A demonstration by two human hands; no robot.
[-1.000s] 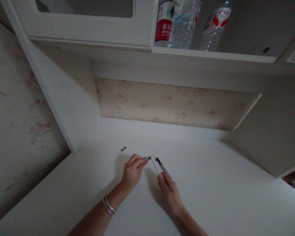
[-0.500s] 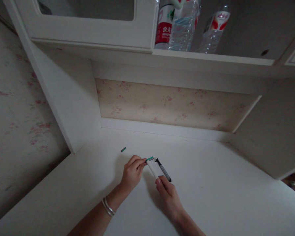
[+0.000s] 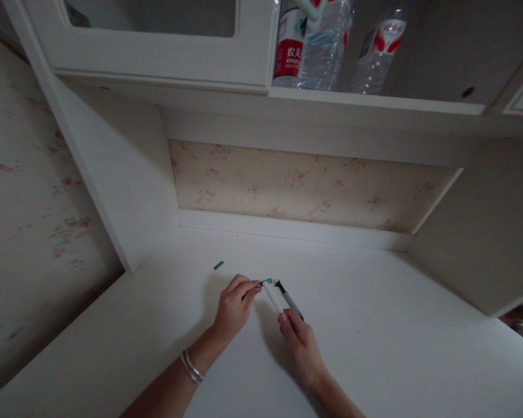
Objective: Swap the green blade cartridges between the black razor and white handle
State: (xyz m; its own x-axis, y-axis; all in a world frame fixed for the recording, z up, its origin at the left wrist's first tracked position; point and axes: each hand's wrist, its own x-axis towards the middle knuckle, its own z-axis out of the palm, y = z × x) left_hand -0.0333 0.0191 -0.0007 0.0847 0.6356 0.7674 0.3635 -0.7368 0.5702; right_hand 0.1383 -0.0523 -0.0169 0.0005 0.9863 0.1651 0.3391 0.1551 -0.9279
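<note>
My left hand (image 3: 235,305), with bangles on the wrist, pinches a small green cap (image 3: 265,283) at the tip of a white marker (image 3: 272,296). My right hand (image 3: 300,342) grips the lower end of that white marker, which slants up to the left above the white desk (image 3: 375,325). A dark pen (image 3: 288,299) lies on the desk just right of the marker, its lower end under my right fingers. Another small green piece (image 3: 218,265) lies alone on the desk to the upper left of my left hand.
A white cabinet side panel (image 3: 122,174) closes the desk on the left and another on the right (image 3: 488,232). Floral wallpaper (image 3: 305,186) backs the niche. On the shelf above stand plastic water bottles (image 3: 322,46) beside a glass-fronted cabinet door (image 3: 157,40).
The hands have stayed nearly in place. The white marker shifted slightly between them, and the green cap remains at its tip.
</note>
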